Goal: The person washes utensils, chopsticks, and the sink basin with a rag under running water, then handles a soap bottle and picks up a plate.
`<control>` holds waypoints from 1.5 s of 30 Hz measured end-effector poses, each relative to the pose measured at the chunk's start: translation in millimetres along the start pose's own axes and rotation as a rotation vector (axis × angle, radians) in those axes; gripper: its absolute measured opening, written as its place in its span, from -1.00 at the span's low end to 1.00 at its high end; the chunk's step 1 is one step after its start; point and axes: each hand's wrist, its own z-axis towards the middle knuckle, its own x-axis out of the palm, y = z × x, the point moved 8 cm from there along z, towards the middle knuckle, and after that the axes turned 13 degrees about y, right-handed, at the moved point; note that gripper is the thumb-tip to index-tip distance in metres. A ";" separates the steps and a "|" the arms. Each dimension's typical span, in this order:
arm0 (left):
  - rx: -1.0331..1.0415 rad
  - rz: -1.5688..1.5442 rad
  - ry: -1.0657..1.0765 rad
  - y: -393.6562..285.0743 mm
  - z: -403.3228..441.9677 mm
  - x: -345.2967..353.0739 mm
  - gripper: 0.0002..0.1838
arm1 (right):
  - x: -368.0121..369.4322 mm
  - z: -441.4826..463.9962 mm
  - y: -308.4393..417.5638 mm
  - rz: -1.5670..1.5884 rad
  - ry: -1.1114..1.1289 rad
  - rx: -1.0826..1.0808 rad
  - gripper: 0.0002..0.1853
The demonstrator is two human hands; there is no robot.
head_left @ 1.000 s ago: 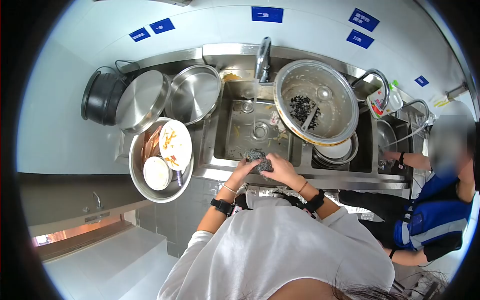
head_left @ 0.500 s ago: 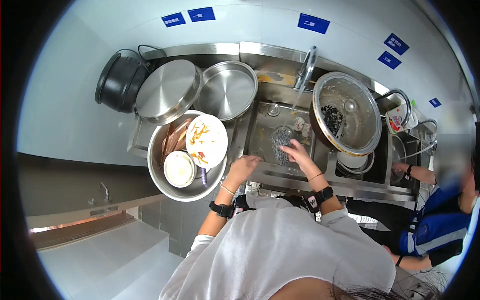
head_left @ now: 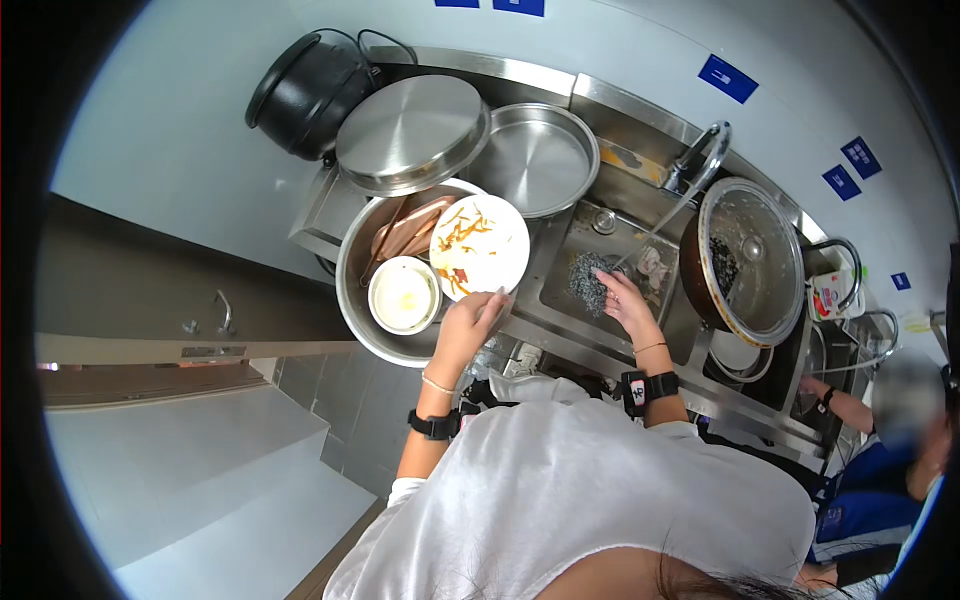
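My left hand (head_left: 466, 328) is at the lower rim of a white plate (head_left: 503, 248) streaked with orange food scraps. Its fingers are stretched out; whether they touch the rim I cannot tell. The plate lies over a large steel basin (head_left: 352, 308), beside a white bowl (head_left: 404, 296) and brown, flat-looking pieces (head_left: 412, 232). Over the sink (head_left: 567, 243), my right hand (head_left: 628, 301) grips a grey steel wool scrubber (head_left: 587, 284). Water runs from the tap (head_left: 712, 150) into this sink.
Two round steel pans (head_left: 410, 130) and a black pot (head_left: 305, 95) stand behind the basin. Right of the sink is a large brown pot (head_left: 700, 280) with dark scraps inside. A co-worker (head_left: 870, 500) works at the far right sink.
The view has swung left. My left hand has moved from the sink's front edge to the plate's rim. The right hand still holds the steel wool scrubber over the sink.
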 end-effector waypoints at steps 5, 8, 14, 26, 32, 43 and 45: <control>-0.152 0.109 -0.146 38.1 -43.6 -32.7 -0.73 | 38.2 4.8 43.1 -0.055 0.035 -0.125 -0.73; -0.172 0.087 -0.126 50.2 -59.1 -31.6 -0.74 | 64.7 7.0 85.9 -0.102 0.072 -0.247 -0.74; -0.192 0.139 -0.029 62.9 -55.9 -15.9 -0.73 | 73.0 40.1 128.7 -0.258 0.077 -0.400 -0.77; -0.116 0.221 0.198 41.6 -13.7 6.5 -0.66 | 40.3 68.7 79.7 -0.204 0.022 -0.323 -0.29; -0.031 0.256 0.227 22.0 4.1 13.9 -0.68 | -100.6 -146.5 127.2 -0.626 -0.608 -0.364 -0.63; -0.155 0.677 0.387 5.3 35.2 1.5 -0.62 | -429.6 -319.8 -8.8 0.380 -0.258 0.573 -0.65; -0.219 0.555 0.430 -0.9 37.5 2.8 -0.59 | -356.3 -338.4 27.3 -0.463 -0.766 0.666 -0.66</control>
